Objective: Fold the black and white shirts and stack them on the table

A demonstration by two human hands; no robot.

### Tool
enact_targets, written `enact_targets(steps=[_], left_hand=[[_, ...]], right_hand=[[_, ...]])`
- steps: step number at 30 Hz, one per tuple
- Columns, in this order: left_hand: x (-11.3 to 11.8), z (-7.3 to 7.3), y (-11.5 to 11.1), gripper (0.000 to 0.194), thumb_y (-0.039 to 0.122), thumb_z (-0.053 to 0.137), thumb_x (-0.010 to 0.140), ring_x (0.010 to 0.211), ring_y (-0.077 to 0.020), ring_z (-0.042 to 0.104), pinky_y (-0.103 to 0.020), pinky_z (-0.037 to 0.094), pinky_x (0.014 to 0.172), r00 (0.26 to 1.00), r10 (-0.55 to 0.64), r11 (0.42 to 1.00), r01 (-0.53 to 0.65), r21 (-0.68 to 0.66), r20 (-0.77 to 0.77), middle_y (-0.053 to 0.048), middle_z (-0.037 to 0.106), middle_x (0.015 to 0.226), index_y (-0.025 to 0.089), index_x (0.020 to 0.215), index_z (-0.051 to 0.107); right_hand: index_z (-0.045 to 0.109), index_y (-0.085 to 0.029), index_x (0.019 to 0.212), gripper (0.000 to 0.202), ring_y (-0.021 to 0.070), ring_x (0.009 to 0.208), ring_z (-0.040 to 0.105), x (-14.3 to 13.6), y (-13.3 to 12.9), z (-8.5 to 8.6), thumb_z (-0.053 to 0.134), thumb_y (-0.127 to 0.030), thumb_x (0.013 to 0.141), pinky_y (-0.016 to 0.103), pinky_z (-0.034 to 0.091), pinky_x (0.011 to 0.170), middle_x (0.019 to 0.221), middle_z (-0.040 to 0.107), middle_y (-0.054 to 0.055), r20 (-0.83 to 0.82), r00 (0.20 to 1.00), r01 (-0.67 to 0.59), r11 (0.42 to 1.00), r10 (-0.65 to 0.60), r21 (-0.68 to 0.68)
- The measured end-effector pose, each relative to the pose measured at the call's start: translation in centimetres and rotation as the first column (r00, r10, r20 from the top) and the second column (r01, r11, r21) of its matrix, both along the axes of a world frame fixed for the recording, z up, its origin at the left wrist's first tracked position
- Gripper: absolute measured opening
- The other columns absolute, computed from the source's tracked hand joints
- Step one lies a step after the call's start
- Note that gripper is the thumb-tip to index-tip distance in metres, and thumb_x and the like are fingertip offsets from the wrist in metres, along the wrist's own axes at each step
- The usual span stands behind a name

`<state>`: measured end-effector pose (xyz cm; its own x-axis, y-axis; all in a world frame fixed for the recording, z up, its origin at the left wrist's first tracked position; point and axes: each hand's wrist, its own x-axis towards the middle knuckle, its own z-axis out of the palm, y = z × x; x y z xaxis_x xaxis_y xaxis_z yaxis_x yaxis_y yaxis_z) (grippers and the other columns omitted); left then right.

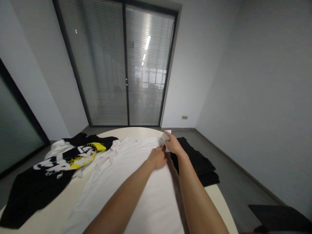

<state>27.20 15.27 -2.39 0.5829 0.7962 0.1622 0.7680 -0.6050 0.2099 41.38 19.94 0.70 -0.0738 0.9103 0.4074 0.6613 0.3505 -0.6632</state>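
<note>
A white shirt [136,169] lies laid out across the pale tabletop [223,203], stretching beneath both forearms and on toward the far edge. The left hand [158,158] rests on its upper right part, palm down, with the fingers close together against the cloth. Just beyond it and to the right, the right hand [172,143] pinches a small raised piece of the shirt between thumb and fingers, so the cloth stands up around the fingertips. The two hands are close beside each other. Right of the shirt, near the right forearm, sits a stack of folded black clothes [195,159]. To the left lies a crumpled black garment with a white and yellow print [46,182].
</note>
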Motion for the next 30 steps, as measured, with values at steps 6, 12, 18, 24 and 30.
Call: enact_targets(steps=[6,12,18,24,30], left_hand=[[-4.3,-0.8,-0.6,0.047,0.020,0.041,0.091,0.135,-0.0278,0.043,-0.043,0.036,0.110,0.970,0.244,0.969,-0.243,0.051,-0.004,-0.016,0.050,0.146,0.011,0.137,0.050],[-8.9,-0.9,-2.7,0.045,0.022,0.043,0.090,0.134,-0.0307,0.045,-0.045,0.038,0.108,0.912,0.409,0.910,-0.406,0.091,-0.023,-0.017,0.048,0.148,0.011,0.132,0.057],[-12.7,-1.6,-4.3,0.052,0.029,0.045,0.094,0.139,-0.0343,0.041,-0.048,0.034,0.112,0.863,0.504,0.858,-0.495,0.138,-0.040,-0.017,0.042,0.154,0.012,0.142,0.052],[-15.6,-3.0,-4.6,0.051,0.037,0.044,0.097,0.142,-0.0350,0.038,-0.050,0.028,0.115,0.854,0.520,0.845,-0.515,0.148,0.006,-0.016,0.043,0.154,0.015,0.142,0.053],[-15.9,-3.4,-4.6,0.051,0.035,0.044,0.098,0.142,-0.0322,0.039,-0.049,0.026,0.117,0.875,0.480,0.861,-0.484,0.158,0.062,-0.014,0.045,0.153,0.016,0.144,0.051]], right_hand=[[0.039,-0.012,0.152,0.084,0.0246,0.127,0.053,-2.2,-0.6,-0.9,0.044,0.003,0.069,0.037,0.038,0.109,0.135,0.061,0.016,0.322,0.946,0.051,0.997,-0.029,-0.060],[0.021,-0.020,0.158,0.093,0.0244,0.143,0.036,-4.8,-1.2,-2.5,0.042,0.005,0.072,0.040,0.031,0.113,0.159,0.035,0.012,0.487,0.864,-0.045,0.983,0.128,-0.177],[0.014,-0.014,0.159,0.082,0.0305,0.140,0.039,-7.2,-2.2,-3.8,0.053,-0.020,0.088,0.042,0.036,0.109,0.159,0.031,0.018,0.525,0.846,0.033,0.973,0.095,-0.230],[0.049,-0.007,0.142,0.047,0.0295,0.142,0.036,-9.5,-3.2,-4.9,0.034,-0.021,0.100,0.042,0.032,0.111,0.151,0.043,0.023,0.578,0.815,0.079,0.980,0.041,-0.182],[0.038,-0.013,0.150,0.051,0.0267,0.142,0.036,-10.2,-3.7,-5.1,0.034,-0.028,0.101,0.038,0.029,0.114,0.154,0.041,0.016,0.562,0.825,0.128,0.988,-0.056,-0.090]])
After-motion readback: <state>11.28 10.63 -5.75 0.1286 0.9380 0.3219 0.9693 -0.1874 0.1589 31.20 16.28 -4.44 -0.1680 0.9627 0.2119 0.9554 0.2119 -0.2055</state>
